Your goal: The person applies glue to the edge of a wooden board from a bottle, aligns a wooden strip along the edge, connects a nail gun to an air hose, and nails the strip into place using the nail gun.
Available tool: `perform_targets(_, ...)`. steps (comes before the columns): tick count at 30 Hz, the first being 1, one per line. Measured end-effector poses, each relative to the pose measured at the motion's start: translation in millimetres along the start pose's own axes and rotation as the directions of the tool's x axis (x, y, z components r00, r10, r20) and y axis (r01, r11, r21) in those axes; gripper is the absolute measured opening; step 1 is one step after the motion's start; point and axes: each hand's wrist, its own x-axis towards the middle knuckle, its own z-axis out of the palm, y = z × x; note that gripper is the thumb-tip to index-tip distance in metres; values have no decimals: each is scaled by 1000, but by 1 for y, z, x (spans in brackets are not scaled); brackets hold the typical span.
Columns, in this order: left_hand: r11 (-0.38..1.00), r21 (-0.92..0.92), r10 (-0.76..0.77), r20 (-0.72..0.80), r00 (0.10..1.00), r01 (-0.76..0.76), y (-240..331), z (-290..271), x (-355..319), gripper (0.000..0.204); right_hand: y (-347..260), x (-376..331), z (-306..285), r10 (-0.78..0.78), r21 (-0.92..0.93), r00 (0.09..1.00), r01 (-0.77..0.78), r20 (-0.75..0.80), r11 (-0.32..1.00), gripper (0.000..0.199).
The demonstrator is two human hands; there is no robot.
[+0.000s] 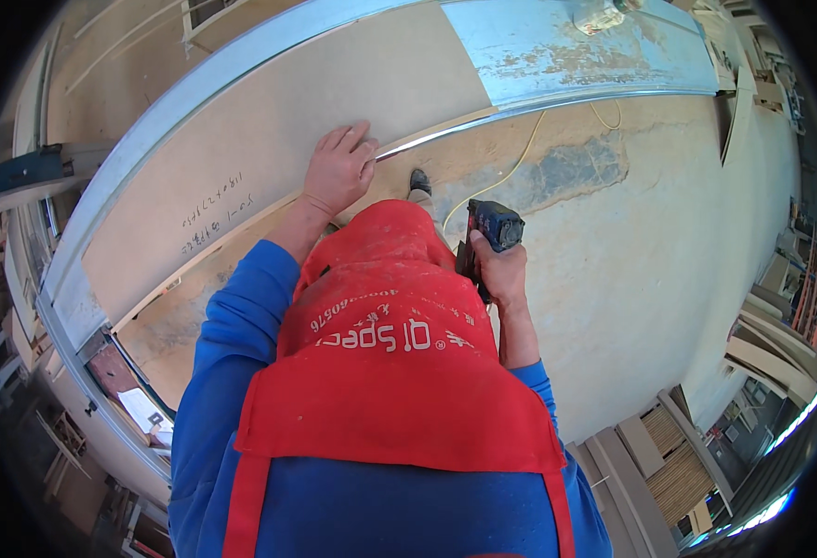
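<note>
A long tan board [371, 74] with handwriting on its left part lies on a light-blue workbench [557, 70]. My left hand [337, 167] rests at the board's near edge, fingers stretched out over its surface, the thumb beside the rim. In my right hand [504, 274] is a dark nail gun [494, 226], gripped to the right of my red apron [380, 307] and apart from the board. A thin yellow air hose [501, 177] runs beside the gun; where it joins is hidden.
A plastic bag [599, 14] sits at the bench's far right. My shoe [419, 181] shows on the worn floor below the bench edge. Stacked panels [673, 465] stand at the lower right, with more board pieces [776, 349] along the right side. Papers [145, 414] lie at the left.
</note>
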Motion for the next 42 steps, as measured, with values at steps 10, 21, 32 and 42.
perform_targets(10,999,31,-14,-1,1000,14,-8,7,-11,30,-31,7,68,-469,-78,878,476,93,876,28)
perform_targets(21,999,37,-19,-25,999,20,-6,6,-14,30,-48,15,116,-445,-148,885,462,135,875,35)
perform_targets(32,999,41,-13,-31,999,15,-7,8,-14,30,-42,19,121,-382,-64,918,390,110,918,34)
perform_targets(42,999,32,-12,-35,999,13,-8,7,-11,27,-34,28,120,-422,-69,900,430,107,900,33)
